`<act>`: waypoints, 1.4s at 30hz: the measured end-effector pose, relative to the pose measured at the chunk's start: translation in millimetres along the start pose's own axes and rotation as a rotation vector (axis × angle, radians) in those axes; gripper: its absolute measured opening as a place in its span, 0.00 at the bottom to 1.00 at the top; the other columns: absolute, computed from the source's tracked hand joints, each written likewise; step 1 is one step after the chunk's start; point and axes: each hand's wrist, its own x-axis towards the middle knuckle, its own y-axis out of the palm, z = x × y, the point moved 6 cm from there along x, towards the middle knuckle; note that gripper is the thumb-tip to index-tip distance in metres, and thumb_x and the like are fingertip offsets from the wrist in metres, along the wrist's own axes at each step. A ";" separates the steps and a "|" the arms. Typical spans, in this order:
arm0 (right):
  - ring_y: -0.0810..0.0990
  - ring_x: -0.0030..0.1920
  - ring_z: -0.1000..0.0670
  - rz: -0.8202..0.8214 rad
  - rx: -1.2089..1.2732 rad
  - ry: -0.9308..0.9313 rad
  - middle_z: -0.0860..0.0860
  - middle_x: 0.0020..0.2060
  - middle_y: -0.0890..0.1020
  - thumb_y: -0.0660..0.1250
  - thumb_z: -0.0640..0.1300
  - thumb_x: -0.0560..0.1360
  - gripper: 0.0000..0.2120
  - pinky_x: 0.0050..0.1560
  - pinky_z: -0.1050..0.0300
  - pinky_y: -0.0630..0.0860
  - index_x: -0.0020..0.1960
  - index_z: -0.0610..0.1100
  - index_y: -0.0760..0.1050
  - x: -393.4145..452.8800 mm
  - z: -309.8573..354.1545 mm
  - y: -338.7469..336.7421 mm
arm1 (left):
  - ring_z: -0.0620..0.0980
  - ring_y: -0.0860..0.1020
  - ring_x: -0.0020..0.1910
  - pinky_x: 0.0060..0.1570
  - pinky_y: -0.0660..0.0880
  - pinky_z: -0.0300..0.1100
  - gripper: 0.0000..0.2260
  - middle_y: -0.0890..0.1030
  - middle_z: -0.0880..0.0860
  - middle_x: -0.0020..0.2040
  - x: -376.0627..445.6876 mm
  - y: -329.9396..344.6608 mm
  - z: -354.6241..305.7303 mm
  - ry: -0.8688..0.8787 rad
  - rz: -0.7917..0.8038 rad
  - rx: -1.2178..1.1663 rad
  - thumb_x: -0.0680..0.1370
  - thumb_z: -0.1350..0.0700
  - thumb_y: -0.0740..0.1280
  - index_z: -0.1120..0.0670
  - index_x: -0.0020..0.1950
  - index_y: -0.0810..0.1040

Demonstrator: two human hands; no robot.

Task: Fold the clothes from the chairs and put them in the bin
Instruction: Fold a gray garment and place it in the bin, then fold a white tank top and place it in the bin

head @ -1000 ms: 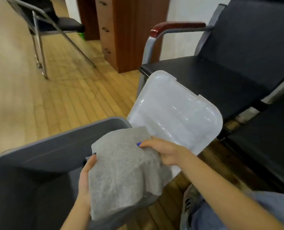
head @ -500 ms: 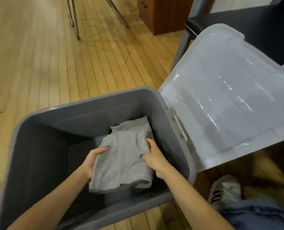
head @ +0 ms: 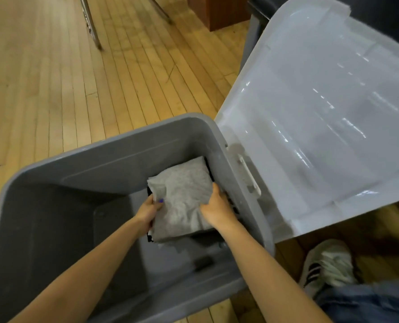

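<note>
While perhaps gripped: garment (head: 182, 197) in bin (head: 114, 148).

I count one grey bin (head: 114, 150) on the floor, and one translucent white lid (head: 328, 117) leaning beside its right rim. Inside the bin I see one folded grey garment (head: 182, 197), with at least one dark garment (head: 150, 237) showing at its edges beneath; how many dark pieces lie there I cannot tell. Two hands are in view, one left hand (head: 147, 212) and one right hand (head: 217, 209). One striped sneaker (head: 328, 264) appears at lower right. Two metal chair legs (head: 90, 22) cross the upper floor, and one wooden cabinet (head: 219, 10) stands beyond.
</note>
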 end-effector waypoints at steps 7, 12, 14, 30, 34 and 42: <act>0.74 0.63 0.44 0.228 0.128 -0.028 0.44 0.66 0.69 0.62 0.42 0.79 0.33 0.63 0.51 0.73 0.78 0.49 0.48 -37.8 26.6 -15.5 | 0.64 0.69 0.67 0.64 0.70 0.59 0.26 0.67 0.60 0.73 1.7 -21.3 -2.6 0.154 -0.319 -0.011 0.81 0.63 0.59 0.51 0.77 0.58; 0.80 0.58 0.46 0.426 0.092 -0.125 0.47 0.62 0.75 0.62 0.44 0.80 0.27 0.60 0.55 0.77 0.76 0.50 0.57 -94.2 66.5 -94.3 | 0.56 0.60 0.74 0.71 0.62 0.57 0.32 0.59 0.55 0.77 -51.9 23.9 -35.4 0.490 -0.246 0.398 0.79 0.60 0.64 0.51 0.79 0.53; 0.80 0.54 0.46 0.345 -0.004 -0.163 0.49 0.54 0.76 0.62 0.44 0.80 0.25 0.55 0.57 0.79 0.75 0.50 0.60 -114.5 78.7 -140.8 | 0.51 0.66 0.70 0.70 0.65 0.52 0.27 0.66 0.54 0.72 -105.4 65.2 -67.9 0.691 -0.180 0.273 0.80 0.65 0.61 0.53 0.77 0.56; 0.71 0.63 0.58 -0.933 -0.411 -0.082 0.59 0.60 0.75 0.65 0.47 0.78 0.16 0.62 0.61 0.67 0.60 0.63 0.67 -477.0 -88.9 -461.0 | 0.48 0.78 0.29 0.33 0.76 0.37 0.15 0.80 0.53 0.29 -549.3 402.0 -197.3 1.164 1.269 -0.215 0.78 0.53 0.57 0.56 0.41 0.80; 0.73 0.64 0.55 -1.154 -0.475 0.093 0.57 0.62 0.75 0.63 0.44 0.78 0.17 0.64 0.61 0.67 0.66 0.54 0.71 -558.9 -170.3 -466.8 | 0.49 0.78 0.28 0.32 0.74 0.37 0.15 0.80 0.55 0.29 -622.3 476.4 -156.4 1.093 1.518 -0.040 0.79 0.49 0.59 0.55 0.40 0.80; 0.85 0.40 0.52 -1.579 -0.438 0.517 0.51 0.50 0.85 0.69 0.47 0.51 0.35 0.32 0.60 0.79 0.59 0.50 0.71 -622.2 -359.1 -427.2 | 0.54 0.76 0.26 0.31 0.74 0.45 0.16 0.79 0.60 0.27 -658.2 578.0 -41.1 1.023 1.636 0.371 0.72 0.44 0.72 0.57 0.35 0.83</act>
